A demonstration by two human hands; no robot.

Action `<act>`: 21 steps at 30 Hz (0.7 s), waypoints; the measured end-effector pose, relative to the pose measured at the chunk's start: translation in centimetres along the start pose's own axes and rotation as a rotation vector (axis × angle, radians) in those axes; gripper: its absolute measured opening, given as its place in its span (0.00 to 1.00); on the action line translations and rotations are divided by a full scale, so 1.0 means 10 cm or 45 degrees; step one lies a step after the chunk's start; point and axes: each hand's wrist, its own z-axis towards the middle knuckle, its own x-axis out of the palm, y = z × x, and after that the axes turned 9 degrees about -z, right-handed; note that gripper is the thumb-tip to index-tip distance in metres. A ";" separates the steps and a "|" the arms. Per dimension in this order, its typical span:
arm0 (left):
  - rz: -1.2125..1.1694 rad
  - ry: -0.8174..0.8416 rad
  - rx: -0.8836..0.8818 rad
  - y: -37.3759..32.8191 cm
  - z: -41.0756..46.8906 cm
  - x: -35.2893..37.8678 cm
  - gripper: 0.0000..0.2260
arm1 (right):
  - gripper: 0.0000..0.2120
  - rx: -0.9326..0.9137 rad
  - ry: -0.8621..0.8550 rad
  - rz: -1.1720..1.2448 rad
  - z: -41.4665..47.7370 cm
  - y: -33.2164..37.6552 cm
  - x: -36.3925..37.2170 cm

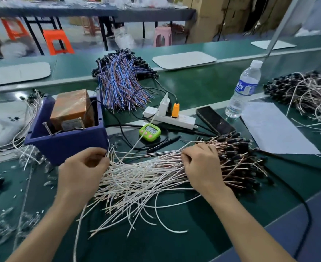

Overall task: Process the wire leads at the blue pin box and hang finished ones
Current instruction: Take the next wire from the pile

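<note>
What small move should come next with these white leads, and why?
Probably raise the left hand, with the lead ends it pinches, to the pins on the blue pin box. Those ends sit right beside the box's front corner, and the right hand grips the pile of white leads, steadying it.

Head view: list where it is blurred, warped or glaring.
Head view: the wire leads and blue pin box are fairly sharp; the orange stool behind is soft; the pale bench rail bows from wide-angle distortion; the clear scraps at lower left smear; lighting is even, shadows faint.
</note>
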 end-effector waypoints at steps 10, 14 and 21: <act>0.534 0.175 1.128 -0.36 -0.12 0.62 0.10 | 0.16 0.084 -0.051 0.097 0.34 -0.14 -0.22; 0.566 -0.012 1.104 -0.42 -0.07 0.73 0.06 | 0.29 -0.102 0.505 -0.041 0.56 -0.22 -0.28; 0.867 0.214 0.810 -0.51 0.02 0.68 0.11 | 0.17 -0.234 0.550 -0.369 0.39 -0.29 -0.17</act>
